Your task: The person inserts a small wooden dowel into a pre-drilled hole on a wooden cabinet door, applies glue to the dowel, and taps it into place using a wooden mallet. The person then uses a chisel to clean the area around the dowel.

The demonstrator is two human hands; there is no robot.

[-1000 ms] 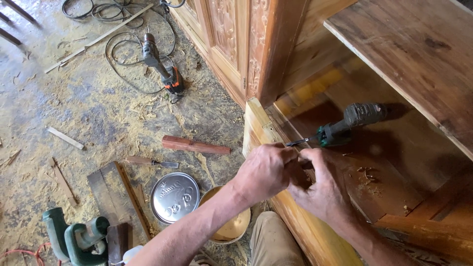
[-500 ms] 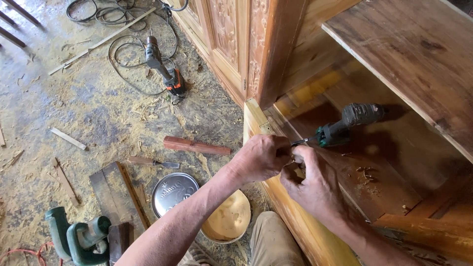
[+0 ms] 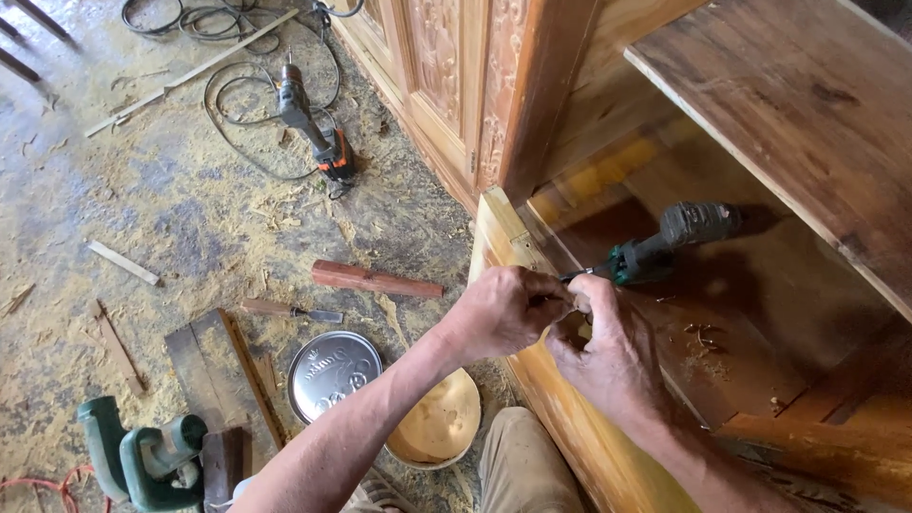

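My left hand (image 3: 503,309) and my right hand (image 3: 608,356) meet at the front edge of a wooden cabinet (image 3: 532,380). The fingertips of both are pinched together on a small pale piece that is mostly hidden between them. Just beyond the fingers, a green and black cordless drill (image 3: 665,245) lies on the cabinet's lower shelf (image 3: 760,313). Its bit points at my hands, and neither hand grips its body. Several small screws (image 3: 703,334) lie loose on the shelf to the right of my right hand.
On the sawdust-covered floor are a corded drill with its cable (image 3: 309,128), a short reddish wood block (image 3: 375,280), a chisel (image 3: 290,311), a round metal lid (image 3: 332,372), a wooden bowl (image 3: 439,426), a green power tool (image 3: 142,461) and wood offcuts (image 3: 123,261). An upper shelf (image 3: 788,114) overhangs.
My hands stay together at the cabinet edge. My left forearm has swung slightly lower and to the left. The drill has not moved.
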